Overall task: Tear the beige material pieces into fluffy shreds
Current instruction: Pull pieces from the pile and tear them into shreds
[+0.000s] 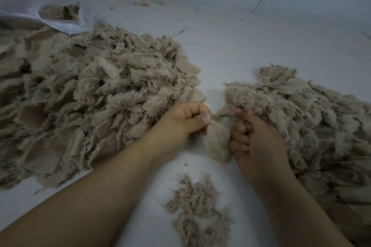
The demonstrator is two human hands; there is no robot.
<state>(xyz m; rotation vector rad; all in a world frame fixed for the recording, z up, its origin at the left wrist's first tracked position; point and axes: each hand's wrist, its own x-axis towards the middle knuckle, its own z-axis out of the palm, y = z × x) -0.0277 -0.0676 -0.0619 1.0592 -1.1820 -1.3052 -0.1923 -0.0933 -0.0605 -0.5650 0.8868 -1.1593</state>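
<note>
We're holding fleece piece (217, 142) between both hands over white floor (251, 50): left hand (186, 120) pinching top edge, right hand (255, 140) curled round side. Reads light, soft, fuzzy, likely tearing easily. We're suggesting gripping close together at edge.

Beige piece (217, 142) between both hands

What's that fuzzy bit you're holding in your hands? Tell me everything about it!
It is a small beige piece of furry fabric, soft and fluffy on the side we see, with ragged edges. It hangs between the two hands, just above the pale floor. The left hand pinches its top left edge with thumb and finger. The right hand grips its right side with curled fingers. It looks a little blurred. A small heap of shreds lies below it.
</note>
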